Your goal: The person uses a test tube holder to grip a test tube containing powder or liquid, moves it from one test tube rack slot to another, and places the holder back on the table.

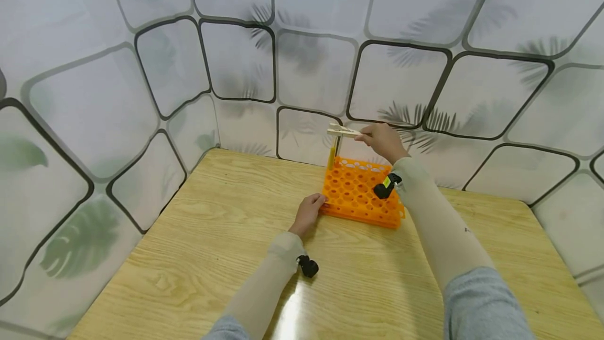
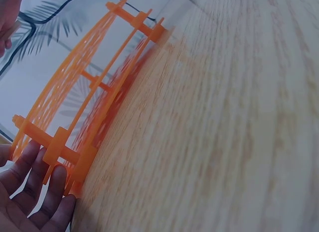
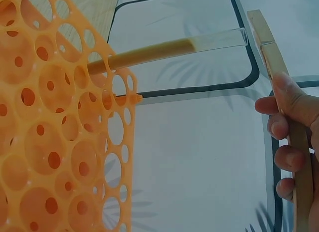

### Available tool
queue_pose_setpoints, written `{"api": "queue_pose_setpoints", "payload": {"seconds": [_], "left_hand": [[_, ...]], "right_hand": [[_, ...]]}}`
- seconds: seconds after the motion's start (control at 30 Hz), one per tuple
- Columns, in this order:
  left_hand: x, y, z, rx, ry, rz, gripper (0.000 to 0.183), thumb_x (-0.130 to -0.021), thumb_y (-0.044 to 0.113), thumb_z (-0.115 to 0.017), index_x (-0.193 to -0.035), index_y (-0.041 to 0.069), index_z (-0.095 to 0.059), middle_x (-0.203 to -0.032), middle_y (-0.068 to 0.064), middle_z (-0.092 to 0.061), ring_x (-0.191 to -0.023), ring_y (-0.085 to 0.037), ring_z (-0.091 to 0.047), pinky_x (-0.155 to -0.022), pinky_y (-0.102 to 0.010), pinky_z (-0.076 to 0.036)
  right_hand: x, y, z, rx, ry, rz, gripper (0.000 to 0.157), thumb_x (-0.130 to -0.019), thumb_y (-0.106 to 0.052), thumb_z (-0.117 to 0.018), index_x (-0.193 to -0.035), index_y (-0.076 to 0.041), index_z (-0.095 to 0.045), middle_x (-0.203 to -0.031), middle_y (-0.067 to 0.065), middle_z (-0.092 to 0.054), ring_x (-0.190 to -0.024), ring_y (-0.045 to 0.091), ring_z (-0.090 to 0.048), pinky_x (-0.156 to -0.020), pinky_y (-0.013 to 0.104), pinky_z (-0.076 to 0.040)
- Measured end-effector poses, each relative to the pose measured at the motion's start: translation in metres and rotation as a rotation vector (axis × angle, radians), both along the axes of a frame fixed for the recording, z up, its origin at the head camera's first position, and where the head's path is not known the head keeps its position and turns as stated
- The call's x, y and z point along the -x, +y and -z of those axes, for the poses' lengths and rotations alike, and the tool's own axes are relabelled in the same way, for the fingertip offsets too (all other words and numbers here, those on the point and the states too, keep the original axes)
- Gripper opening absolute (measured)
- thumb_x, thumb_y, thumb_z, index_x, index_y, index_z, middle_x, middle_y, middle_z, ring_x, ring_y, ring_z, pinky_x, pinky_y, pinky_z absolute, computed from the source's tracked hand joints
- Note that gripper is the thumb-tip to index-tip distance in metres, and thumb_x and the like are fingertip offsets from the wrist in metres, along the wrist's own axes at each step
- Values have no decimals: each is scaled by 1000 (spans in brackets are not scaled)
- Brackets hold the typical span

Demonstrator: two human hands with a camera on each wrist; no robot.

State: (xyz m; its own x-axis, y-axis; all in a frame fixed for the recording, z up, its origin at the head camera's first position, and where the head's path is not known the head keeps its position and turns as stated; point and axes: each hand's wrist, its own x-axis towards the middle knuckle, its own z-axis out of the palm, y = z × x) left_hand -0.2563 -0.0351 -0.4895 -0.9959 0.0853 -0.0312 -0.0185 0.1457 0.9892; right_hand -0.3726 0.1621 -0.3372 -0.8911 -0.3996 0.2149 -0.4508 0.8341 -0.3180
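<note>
The person's hands are well apart. The left hand (image 1: 309, 213) grips the near end of an orange rack (image 1: 360, 218), which stretches to that hand's right. The right hand (image 1: 383, 141), higher and farther out, curls round a wooden clamp (image 1: 345, 131). Left of those fingers, I see a test tube (image 1: 332, 156) of yellow liquid standing in the rack, its rim just beside the clamp's tip.

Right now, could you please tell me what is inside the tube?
Yellow-brown contents show in the tube, with its upper end clear. What lies in its bottom end cannot be seen, because the rack covers it.
</note>
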Motion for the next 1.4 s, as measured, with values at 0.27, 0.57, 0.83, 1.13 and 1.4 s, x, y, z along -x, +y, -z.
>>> {"api": "queue_pose_setpoints", "payload": {"seconds": [0.27,0.57,0.83,1.13,1.4], "left_hand": [[0,-2,-1,61,3,-22,31,-101,17,-42,-100,-5,-64,-105,-21,-64,-95,-26,-57,-79,-26,-44],[0,-1,-2,64,3,-26,31,-101,17,-42,-99,-5,-64,-102,-20,-63,-87,-19,-52,-76,-22,-39],[1,-1,1,58,-4,-23,32,-101,19,-42,-97,-4,-63,-97,-18,-61,-82,-17,-48,-73,-22,-36],[1,0,0,64,-5,-23,30,-101,18,-42,-97,-4,-62,-94,-15,-60,-81,-16,-46,-73,-23,-37],[0,0,-1,79,-1,-25,31,-101,19,-42,-97,-4,-63,-95,-16,-61,-81,-18,-46,-72,-23,-36]], "right_hand": [[0,-2,4,28,-24,8,41,-96,-28,-54,-59,-13,-43,-54,2,-36,-48,15,-30,-50,28,-27],[2,-1,7,3,-24,2,29,-95,-27,-55,-74,-10,-63,-65,8,-55,-50,15,-36,-49,28,-28],[2,-1,7,0,-11,-9,42,-93,-30,-57,-59,-14,-39,-57,4,-42,-50,16,-33,-50,28,-27],[1,0,7,16,0,-24,35,-93,-27,-59,-62,-11,-52,-57,3,-43,-49,15,-34,-50,28,-28],[1,1,6,21,-15,-28,43,-93,-27,-58,-58,-14,-37,-55,1,-33,-49,15,-30,-51,28,-27]]}}
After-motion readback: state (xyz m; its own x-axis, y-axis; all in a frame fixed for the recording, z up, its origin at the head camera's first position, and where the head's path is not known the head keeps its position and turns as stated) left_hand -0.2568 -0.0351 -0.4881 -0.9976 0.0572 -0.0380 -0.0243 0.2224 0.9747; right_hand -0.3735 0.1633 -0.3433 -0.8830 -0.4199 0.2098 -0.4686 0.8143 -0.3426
